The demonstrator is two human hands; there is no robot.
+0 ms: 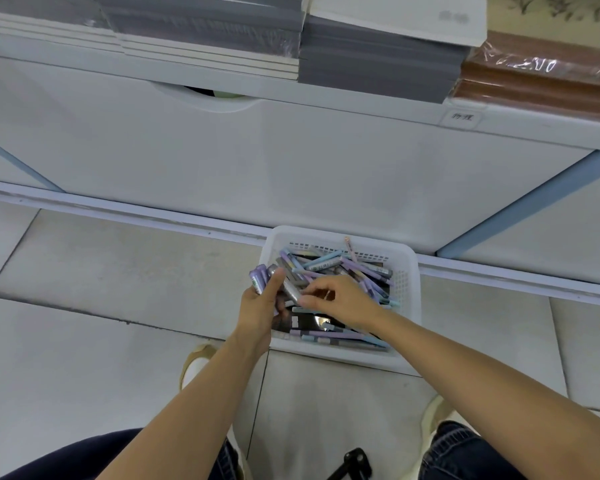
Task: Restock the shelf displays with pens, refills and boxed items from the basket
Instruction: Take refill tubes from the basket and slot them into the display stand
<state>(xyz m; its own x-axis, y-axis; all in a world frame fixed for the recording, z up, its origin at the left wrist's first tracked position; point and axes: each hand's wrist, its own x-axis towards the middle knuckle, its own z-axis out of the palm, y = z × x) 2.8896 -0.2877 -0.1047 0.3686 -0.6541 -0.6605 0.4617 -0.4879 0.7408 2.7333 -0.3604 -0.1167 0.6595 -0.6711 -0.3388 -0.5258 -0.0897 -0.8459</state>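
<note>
Pens, hand-held, over white basket point(410, 271).
L hand point(258, 311) grips purple pens point(259, 279), long axis toward shelf point(291, 161); R hand point(342, 299) pinches grey pen point(289, 288), tilted likewise.

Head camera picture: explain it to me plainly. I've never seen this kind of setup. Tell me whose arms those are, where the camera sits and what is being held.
There is no machine here. The arms belong to a person wearing a camera on the head, so you look down just as they do. On the tiled floor stands a white basket full of pastel pens, in front of a white shelf unit with stacked notebooks on top. The left hand grips a bunch of purple pens. The right hand pinches a grey pen beside that bunch.
</note>
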